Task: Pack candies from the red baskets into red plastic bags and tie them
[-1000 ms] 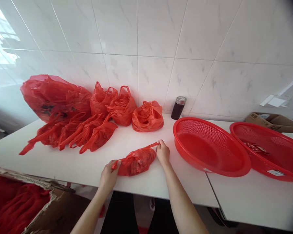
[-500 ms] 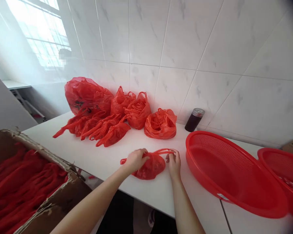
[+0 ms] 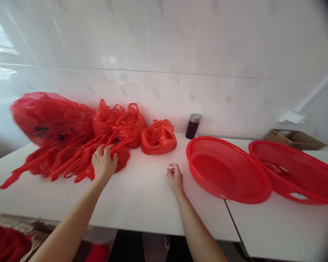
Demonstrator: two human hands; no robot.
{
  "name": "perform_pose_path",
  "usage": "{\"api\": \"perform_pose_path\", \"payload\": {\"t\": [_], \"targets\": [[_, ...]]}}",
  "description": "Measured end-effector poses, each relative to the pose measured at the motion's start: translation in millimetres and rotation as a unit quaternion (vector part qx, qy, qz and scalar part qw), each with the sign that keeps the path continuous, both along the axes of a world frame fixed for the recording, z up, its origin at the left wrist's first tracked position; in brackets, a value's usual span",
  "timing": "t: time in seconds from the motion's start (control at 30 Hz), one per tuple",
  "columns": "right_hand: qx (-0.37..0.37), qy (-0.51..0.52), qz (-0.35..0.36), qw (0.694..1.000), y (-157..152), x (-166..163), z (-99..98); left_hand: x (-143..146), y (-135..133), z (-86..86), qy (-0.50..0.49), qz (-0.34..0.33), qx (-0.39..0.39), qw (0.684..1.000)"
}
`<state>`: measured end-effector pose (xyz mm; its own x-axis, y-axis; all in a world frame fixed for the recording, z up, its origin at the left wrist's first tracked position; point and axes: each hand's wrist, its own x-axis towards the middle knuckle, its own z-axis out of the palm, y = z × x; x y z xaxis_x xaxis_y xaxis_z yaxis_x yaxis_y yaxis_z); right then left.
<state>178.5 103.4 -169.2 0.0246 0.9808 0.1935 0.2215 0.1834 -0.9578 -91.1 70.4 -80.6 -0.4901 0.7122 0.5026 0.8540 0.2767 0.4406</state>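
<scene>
My left hand (image 3: 104, 162) is over the front row of tied red plastic bags, its fingers spread and thumb apart. Under and beside it lies a filled red bag (image 3: 123, 157) at the row's right end; the hand partly hides this bag and its handles. More tied red bags (image 3: 47, 160) lie side by side to the left. My right hand (image 3: 175, 178) hovers over the white table (image 3: 142, 203), fingers loosely curled with a gap between them and nothing inside. It is left of a red plastic basket (image 3: 224, 174).
A big red bag (image 3: 54, 116), two upright red bags (image 3: 129, 125) and a low round one (image 3: 159, 138) stand along the wall. A dark tumbler (image 3: 192, 127), a second red basket (image 3: 297, 171) and a cardboard box (image 3: 292, 140) are rightward. A carton of red material (image 3: 8, 236) is lower left.
The red bag in front of me has moved left to the end of the row, with my left hand over it. My right hand has let go of its handle. The view has turned right.
</scene>
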Motion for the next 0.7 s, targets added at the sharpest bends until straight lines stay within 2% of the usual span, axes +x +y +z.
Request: {"api": "perform_pose_path", "payload": {"t": [0.1,0.13,0.17,0.2,0.23,0.27,0.3,0.33,0.4,0.43,0.47,0.5,0.6,0.7], "targets": [[0.025,-0.007,0.05,0.998,-39.8,12.8,33.4,27.9,-7.3,-13.3,0.077,-0.088,0.044,0.992],[0.063,-0.036,0.131,0.989,-52.9,25.5,48.5,36.5,-9.4,-19.1,0.082,-0.121,0.049,0.988],[0.122,-0.079,0.165,0.976,-63.6,44.2,64.6,44.1,-11.2,-25.2,0.074,-0.15,0.05,0.985],[0.186,-0.123,0.13,0.966,-71.0,69.2,80.8,50.6,-13.0,-31.4,0.058,-0.174,0.045,0.982],[0.225,-0.151,0.047,0.962,-74.6,100.5,96.1,55.9,-15.0,-37.4,0.035,-0.193,0.037,0.98],[0.225,-0.162,-0.083,0.957,-74.4,137.3,109.2,60.1,-17.1,-43.2,0.01,-0.21,0.026,0.977],[0.205,-0.176,-0.23,0.935,-71.1,177.9,119.3,63.3,-19.4,-48.6,-0.013,-0.225,0.013,0.974],[0.17,-0.203,-0.341,0.902,-65.5,220.2,125.4,65.6,-21.9,-53.6,-0.034,-0.238,0.001,0.971],[0.124,-0.222,-0.429,0.867,-51.6,300.6,124.7,68.8,-26.5,-62.8,-0.068,-0.26,-0.021,0.963],[0.064,-0.262,-0.474,0.838,-45.0,334.5,118.6,70.4,-28.2,-67.0,-0.083,-0.268,-0.028,0.959],[-0.014,-0.278,-0.495,0.823,-39.1,362.4,109.7,72.7,-29.3,-71.0,-0.099,-0.274,-0.036,0.956],[-0.061,-0.27,-0.497,0.823,-34.1,383.8,99.3,75.9,-30.0,-74.6,-0.118,-0.281,-0.047,0.951],[-0.062,-0.247,-0.495,0.831,-24.3,415.5,71.7,93.4,-30.0,-81.2,-0.184,-0.302,-0.07,0.933],[-0.007,-0.239,-0.501,0.832,-21.1,421.5,65.4,121.2,-31.0,-77.9,-0.277,-0.335,-0.102,0.895]]}}
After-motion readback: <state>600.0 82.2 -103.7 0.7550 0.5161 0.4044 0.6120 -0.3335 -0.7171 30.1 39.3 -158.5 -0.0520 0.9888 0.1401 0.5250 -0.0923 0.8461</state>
